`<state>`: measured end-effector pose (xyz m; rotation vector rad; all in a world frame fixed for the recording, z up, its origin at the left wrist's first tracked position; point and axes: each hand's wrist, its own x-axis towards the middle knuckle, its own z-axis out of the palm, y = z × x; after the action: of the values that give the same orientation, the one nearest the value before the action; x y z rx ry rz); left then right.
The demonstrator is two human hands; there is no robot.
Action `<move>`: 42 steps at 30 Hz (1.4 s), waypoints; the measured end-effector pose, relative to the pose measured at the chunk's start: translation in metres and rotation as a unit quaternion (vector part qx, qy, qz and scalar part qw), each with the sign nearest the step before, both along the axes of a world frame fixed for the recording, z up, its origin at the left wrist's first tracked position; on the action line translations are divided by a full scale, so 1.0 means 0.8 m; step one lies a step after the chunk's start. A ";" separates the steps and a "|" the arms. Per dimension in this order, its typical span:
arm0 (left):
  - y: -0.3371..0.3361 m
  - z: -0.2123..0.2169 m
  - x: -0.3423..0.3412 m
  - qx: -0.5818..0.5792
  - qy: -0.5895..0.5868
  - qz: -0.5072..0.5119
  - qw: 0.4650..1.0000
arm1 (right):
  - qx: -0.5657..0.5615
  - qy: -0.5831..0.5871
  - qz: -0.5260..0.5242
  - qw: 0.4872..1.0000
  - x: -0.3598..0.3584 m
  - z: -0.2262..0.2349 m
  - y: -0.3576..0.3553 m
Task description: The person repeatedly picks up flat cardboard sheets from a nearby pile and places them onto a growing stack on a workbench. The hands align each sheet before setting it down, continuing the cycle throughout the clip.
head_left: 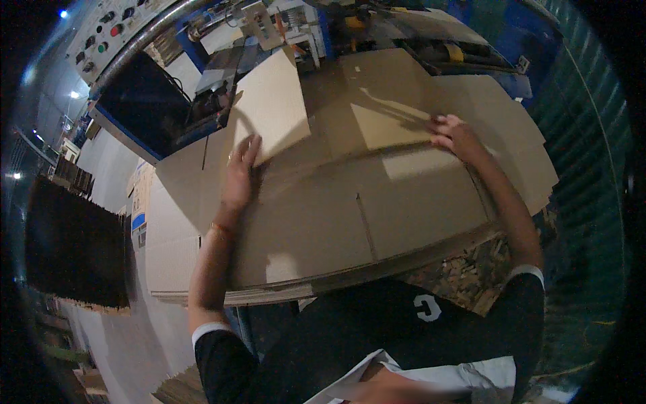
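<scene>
A brown cardboard sheet (397, 126) with slotted flaps lies across the far part of a stack of flat cardboard blanks (303, 229). Its left flap (272, 101) is tilted up and brightly lit. My left hand (243, 172) is closed on the sheet's near left edge, fingers bent over it and thumb mostly hidden. At the sheet's right end, my right hand (459, 140) pinches the edge between fingers and thumb. Both forearms reach forward over the stack. Shadows of the hands fall on the sheet.
A machine with blue panels (145, 101) and rollers (457, 54) stands beyond the stack. Its control panel (111, 34) has coloured buttons. A dark stack of cardboard (77, 242) is on the floor at left. Green corrugated sheeting (592, 202) lines the right side. Cardboard scraps (464, 273) lie below.
</scene>
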<state>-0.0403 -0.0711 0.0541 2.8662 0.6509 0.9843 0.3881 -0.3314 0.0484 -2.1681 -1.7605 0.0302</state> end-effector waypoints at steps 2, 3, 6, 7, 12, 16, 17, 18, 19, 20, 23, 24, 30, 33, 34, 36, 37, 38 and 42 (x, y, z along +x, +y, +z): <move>0.028 0.009 0.027 0.047 0.045 0.067 0.996 | 0.043 0.064 -0.023 0.997 0.004 0.000 0.035; 0.039 0.009 0.041 0.057 0.090 0.113 0.988 | 0.028 0.025 -0.042 0.998 0.001 -0.002 0.048; 0.047 0.006 0.044 0.055 0.058 0.149 0.986 | -0.007 -0.089 -0.118 0.989 -0.012 0.004 0.053; 0.042 0.002 0.029 0.038 0.076 0.153 0.985 | 0.017 -0.124 -0.103 0.987 -0.019 0.004 0.036; -0.026 -0.026 -0.177 -0.123 -0.107 0.268 0.949 | 0.124 0.021 -0.273 0.954 -0.011 -0.001 -0.134; -0.070 -0.045 -0.335 -0.101 -0.095 0.682 0.718 | 0.186 -0.110 -0.567 0.795 -0.013 -0.058 -0.229; -0.076 -0.057 -0.354 -0.114 -0.050 0.715 0.688 | 0.190 -0.115 -0.550 0.805 -0.012 -0.071 -0.235; -0.072 -0.070 -0.361 -0.116 -0.055 0.718 0.684 | 0.179 -0.090 -0.559 0.805 -0.012 -0.083 -0.237; -0.072 -0.078 -0.366 -0.112 -0.070 0.719 0.682 | 0.140 -0.041 -0.571 0.808 -0.012 -0.090 -0.236; -0.071 -0.082 -0.367 -0.101 -0.088 0.716 0.685 | 0.146 -0.063 -0.575 0.803 -0.010 -0.092 -0.233; -0.066 -0.074 -0.360 -0.085 -0.215 0.674 0.701 | 0.191 -0.031 -0.566 0.801 -0.005 -0.080 -0.217; -0.070 -0.062 -0.361 -0.091 -0.283 0.649 0.700 | 0.276 0.002 -0.543 0.793 -0.005 -0.073 -0.213; -0.077 -0.032 -0.413 -0.238 -0.712 0.291 0.593 | 0.742 0.193 -0.261 0.586 0.012 -0.042 -0.208; -0.041 -0.065 -0.443 -0.113 -0.515 0.173 0.832 | 0.690 0.424 -0.365 0.458 0.043 -0.012 -0.230; -0.023 -0.072 -0.451 -0.144 -0.463 0.188 0.854 | 0.657 0.461 -0.319 0.504 0.046 -0.001 -0.234; -0.011 -0.075 -0.462 -0.320 -0.547 0.218 0.742 | 0.609 0.496 -0.303 0.540 0.035 0.031 -0.242; -0.012 -0.073 -0.460 -0.354 -0.599 0.209 0.687 | 0.618 0.460 -0.285 0.571 0.011 0.044 -0.250; -0.023 -0.068 -0.456 -0.367 -0.613 0.200 0.670 | 0.627 0.420 -0.191 0.628 -0.017 0.061 -0.256; -0.131 -0.043 -0.389 -0.350 -0.574 0.070 0.737 | 0.523 0.115 -0.298 0.790 -0.169 0.080 -0.276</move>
<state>-0.3517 -0.1755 0.0200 1.1852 0.7929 1.7230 0.2528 -0.5520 0.1121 -1.6094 -0.5733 -0.6465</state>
